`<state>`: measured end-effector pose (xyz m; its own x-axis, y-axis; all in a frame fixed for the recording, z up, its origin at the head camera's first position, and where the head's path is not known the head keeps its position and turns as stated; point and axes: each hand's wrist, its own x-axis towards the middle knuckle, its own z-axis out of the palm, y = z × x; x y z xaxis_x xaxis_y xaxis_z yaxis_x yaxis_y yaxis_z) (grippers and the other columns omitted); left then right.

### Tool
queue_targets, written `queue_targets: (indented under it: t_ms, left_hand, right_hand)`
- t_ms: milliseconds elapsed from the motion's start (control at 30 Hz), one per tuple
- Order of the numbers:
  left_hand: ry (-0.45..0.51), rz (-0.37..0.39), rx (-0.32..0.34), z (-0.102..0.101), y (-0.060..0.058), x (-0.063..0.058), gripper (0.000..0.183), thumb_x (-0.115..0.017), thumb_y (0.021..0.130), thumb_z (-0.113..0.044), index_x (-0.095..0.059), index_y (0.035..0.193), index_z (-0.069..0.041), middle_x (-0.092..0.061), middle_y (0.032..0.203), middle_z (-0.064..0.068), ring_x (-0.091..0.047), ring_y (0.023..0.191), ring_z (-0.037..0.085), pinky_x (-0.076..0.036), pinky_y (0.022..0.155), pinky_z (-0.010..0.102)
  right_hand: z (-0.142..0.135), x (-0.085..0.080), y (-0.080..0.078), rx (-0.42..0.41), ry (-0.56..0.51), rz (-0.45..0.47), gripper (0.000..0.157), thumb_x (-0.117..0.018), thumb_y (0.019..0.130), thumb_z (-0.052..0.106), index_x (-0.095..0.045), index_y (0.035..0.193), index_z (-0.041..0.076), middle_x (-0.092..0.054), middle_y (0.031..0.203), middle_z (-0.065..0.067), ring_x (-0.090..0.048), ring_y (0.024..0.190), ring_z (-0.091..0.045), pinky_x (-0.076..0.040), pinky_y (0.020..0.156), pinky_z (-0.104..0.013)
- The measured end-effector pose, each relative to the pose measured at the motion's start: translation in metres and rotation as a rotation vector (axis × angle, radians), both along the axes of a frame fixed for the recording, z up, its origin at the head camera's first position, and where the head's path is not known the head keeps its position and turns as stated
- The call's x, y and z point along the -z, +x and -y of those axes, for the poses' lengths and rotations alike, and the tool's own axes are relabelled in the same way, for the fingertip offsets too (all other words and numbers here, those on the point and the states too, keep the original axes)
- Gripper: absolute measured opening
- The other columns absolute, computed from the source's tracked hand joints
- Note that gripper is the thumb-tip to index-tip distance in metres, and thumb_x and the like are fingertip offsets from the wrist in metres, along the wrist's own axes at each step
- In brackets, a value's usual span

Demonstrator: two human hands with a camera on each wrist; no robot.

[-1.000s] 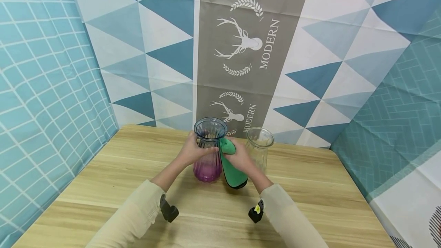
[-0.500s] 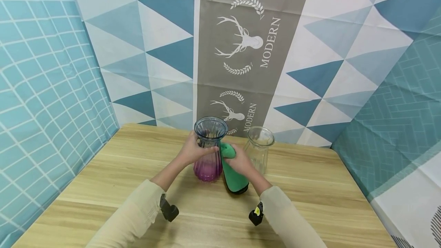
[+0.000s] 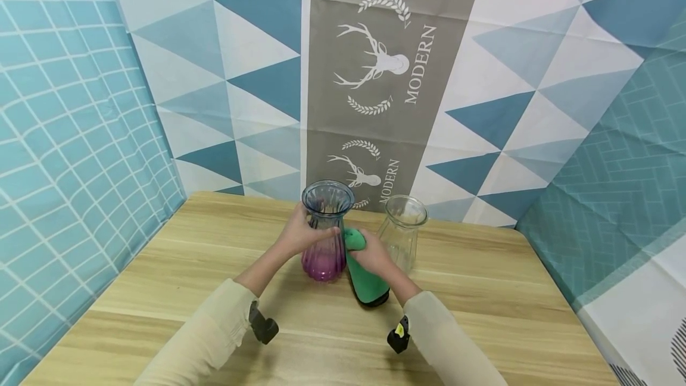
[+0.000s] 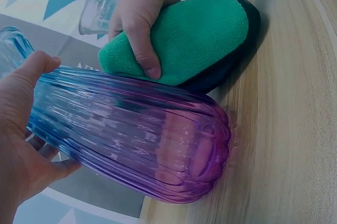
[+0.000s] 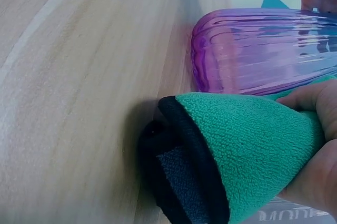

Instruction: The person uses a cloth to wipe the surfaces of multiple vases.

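From where I'm standing, the left hand (image 3: 301, 237) is gripping the coloured vase (image 3: 324, 262) around its narrow upper body, its thumb reaching across the near side. The right hand (image 3: 374, 255) is clutching a green cloth (image 3: 367, 283), folded over and hanging below the fingers toward the near side. What counts here is how these two are lying: the cloth is sitting just to the right of the vase's wall, and whether it is actually touching the glass I cannot tell. The vase is standing roughly upright, mouth up, its long axis rising from the purple base on the table (image 3: 214, 282) to the blue rim. The left hand, being on it, is the nearer; the right is waiting close at its right flank. A clear vase (image 3: 409, 246) is standing just beyond the right hand, partly behind it, crowding that side. Farther out, the table's far edge is running close behind both vases, with the patterned backdrop (image 3: 268, 100) rising there. The wood is stretching widely to the left, to the right and toward the near side, where the sleeves (image 3: 200, 338) are coming in.
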<state>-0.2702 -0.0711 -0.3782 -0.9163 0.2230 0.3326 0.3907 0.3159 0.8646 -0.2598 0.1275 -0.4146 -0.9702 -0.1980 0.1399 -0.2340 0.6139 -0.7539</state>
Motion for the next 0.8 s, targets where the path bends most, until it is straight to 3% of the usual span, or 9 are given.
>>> queue_targets:
  t_ms: [200, 433, 600, 800]
  left_hand:
    - [0.003, 0.016, -0.027, 0.0, 0.002, 0.0, 0.091, -0.082, 0.069, -0.017, -0.027, 0.141, -0.01, -0.045, 0.136, 0.016, -0.04, 0.131, 0.033, -0.032, 0.11, 0.05]
    - [-0.011, 0.014, -0.036, 0.001, 0.004, -0.002, 0.093, -0.08, 0.069, -0.014, -0.023, 0.142, -0.008, -0.043, 0.136, 0.018, -0.039, 0.131, 0.034, -0.032, 0.11, 0.049]
    - [0.001, 0.003, -0.021, 0.0, 0.004, -0.003, 0.092, -0.079, 0.069, -0.012, -0.024, 0.141, -0.008, -0.043, 0.136, 0.018, -0.04, 0.13, 0.034, -0.033, 0.109, 0.05]
    - [-0.007, 0.022, -0.022, 0.001, 0.003, -0.002, 0.088, -0.078, 0.069, -0.013, -0.026, 0.14, -0.007, -0.046, 0.134, 0.019, -0.042, 0.129, 0.035, -0.039, 0.105, 0.051]
  right_hand:
    - [0.0, -0.004, -0.002, 0.001, -0.062, -0.047, 0.047, -0.067, 0.08, 0.004, -0.055, 0.125, 0.005, -0.064, 0.112, -0.017, -0.059, 0.098, -0.028, -0.051, 0.08, -0.04]
    - [0.003, -0.022, -0.005, -0.022, -0.174, -0.102, 0.052, -0.067, 0.079, 0.002, -0.054, 0.129, 0.007, -0.061, 0.121, -0.018, -0.058, 0.106, -0.031, -0.05, 0.087, -0.044]
    - [0.005, -0.033, -0.005, -0.017, -0.19, -0.127, 0.056, -0.067, 0.079, 0.003, -0.05, 0.133, 0.007, -0.055, 0.13, -0.018, -0.055, 0.112, -0.033, -0.05, 0.089, -0.046]
    - [0.006, -0.041, -0.003, 0.006, -0.164, -0.154, 0.055, -0.068, 0.08, 0.008, -0.051, 0.133, 0.011, -0.057, 0.128, -0.016, -0.058, 0.104, -0.031, -0.052, 0.081, -0.043]
